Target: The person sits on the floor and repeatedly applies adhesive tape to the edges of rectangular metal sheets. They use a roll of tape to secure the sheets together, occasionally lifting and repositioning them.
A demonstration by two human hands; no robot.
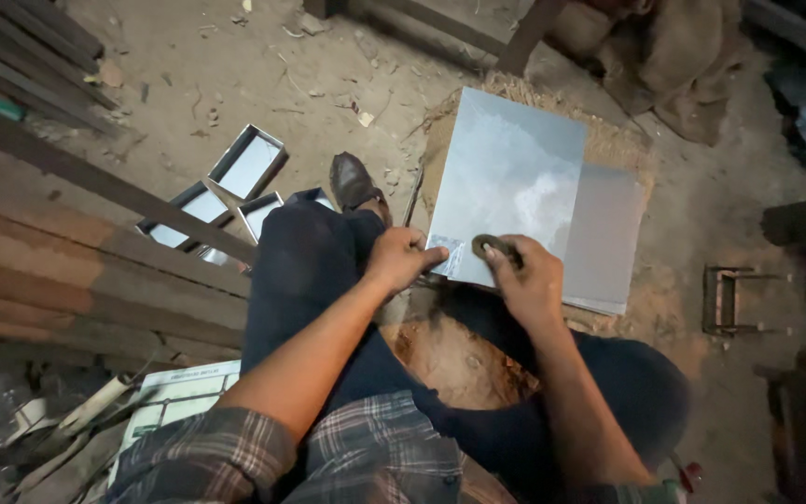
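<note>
A metal sheet (515, 177) lies flat on a straw-edged block (622, 140) on the dirt floor (235, 75), with a second, duller sheet (608, 233) showing under its right side. The left hand (401, 259) is curled, fingertips pinching the sheet's near left corner, which looks bent or scuffed; what lies under the palm is hidden. The right hand (531, 275) is closed around a dark ringed tool (496, 246) at the sheet's near edge; most of the tool is covered by the fingers, so its kind cannot be told. A thin rod (412, 198) lies just left of the sheet, its lower end behind the left hand. The person's dark trouser legs hide the block's near side, and one shoe (354, 180) pokes out beyond the knee. Left of it, shallow metal trays (247, 163) lie partly behind planks (67, 243). The clutter at the right edge is too dark to make out.
</note>
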